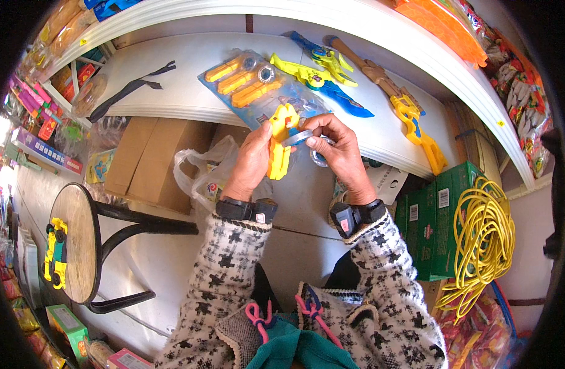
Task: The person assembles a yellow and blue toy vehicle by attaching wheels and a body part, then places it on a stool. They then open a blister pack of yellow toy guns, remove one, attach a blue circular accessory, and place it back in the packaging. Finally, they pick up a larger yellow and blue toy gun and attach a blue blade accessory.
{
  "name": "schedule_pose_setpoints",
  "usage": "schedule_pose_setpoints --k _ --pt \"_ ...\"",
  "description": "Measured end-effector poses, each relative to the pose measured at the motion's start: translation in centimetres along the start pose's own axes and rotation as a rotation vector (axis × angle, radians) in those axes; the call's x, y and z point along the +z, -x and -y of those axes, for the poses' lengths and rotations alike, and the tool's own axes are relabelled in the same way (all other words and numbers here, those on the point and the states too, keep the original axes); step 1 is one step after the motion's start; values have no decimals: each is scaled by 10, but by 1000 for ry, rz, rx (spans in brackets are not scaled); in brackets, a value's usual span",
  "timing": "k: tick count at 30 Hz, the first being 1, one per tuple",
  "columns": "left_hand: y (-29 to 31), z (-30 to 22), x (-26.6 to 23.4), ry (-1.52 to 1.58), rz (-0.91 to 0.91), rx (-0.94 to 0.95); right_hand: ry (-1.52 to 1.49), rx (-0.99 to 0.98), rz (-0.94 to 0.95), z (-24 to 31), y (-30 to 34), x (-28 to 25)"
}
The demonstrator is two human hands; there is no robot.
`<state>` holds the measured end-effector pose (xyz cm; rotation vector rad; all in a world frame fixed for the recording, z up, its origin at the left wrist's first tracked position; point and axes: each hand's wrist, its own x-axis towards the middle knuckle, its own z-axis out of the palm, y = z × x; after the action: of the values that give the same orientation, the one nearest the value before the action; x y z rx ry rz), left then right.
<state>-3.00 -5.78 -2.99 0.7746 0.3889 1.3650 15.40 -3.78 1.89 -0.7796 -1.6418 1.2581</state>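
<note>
My left hand [250, 158] is closed round a yellow plastic toy piece [279, 161], held upright in front of the shelf. Pinched in my right hand [339, 147] is a grey-blue round piece [296, 138], its edge against the toy's right side. A second clear ring [320, 158] shows under the right fingers; whether it joins the first I cannot tell. Just behind my hands, a clear pack [227, 101] with yellow toy parts and round pieces lies on the white shelf [172, 74], partly covered by the toy.
Blue-and-yellow toy guns [319, 77] and a brown-and-yellow one [387, 89] lie along the shelf. A black strap [128, 92] is at left. Below stand a cardboard box [150, 163], a stool [79, 246] with a yellow-green toy, green boxes [436, 215] and coiled yellow cable [485, 240].
</note>
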Motion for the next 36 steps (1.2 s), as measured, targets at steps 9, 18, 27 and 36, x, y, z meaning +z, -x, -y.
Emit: schedule_pose_setpoints --k 9,18,27,36 --pt "1 -2 -2 -35 -1 10 -36 -28 35 3 1 3" --pt "2 -1 -8 78 23 35 166 -143 22 4 -2 9" --pt "5 0 -19 158 -17 3 278 -175 28 14 1 16" --pt "0 3 -10 139 -71 27 312 -235 16 15 0 8"
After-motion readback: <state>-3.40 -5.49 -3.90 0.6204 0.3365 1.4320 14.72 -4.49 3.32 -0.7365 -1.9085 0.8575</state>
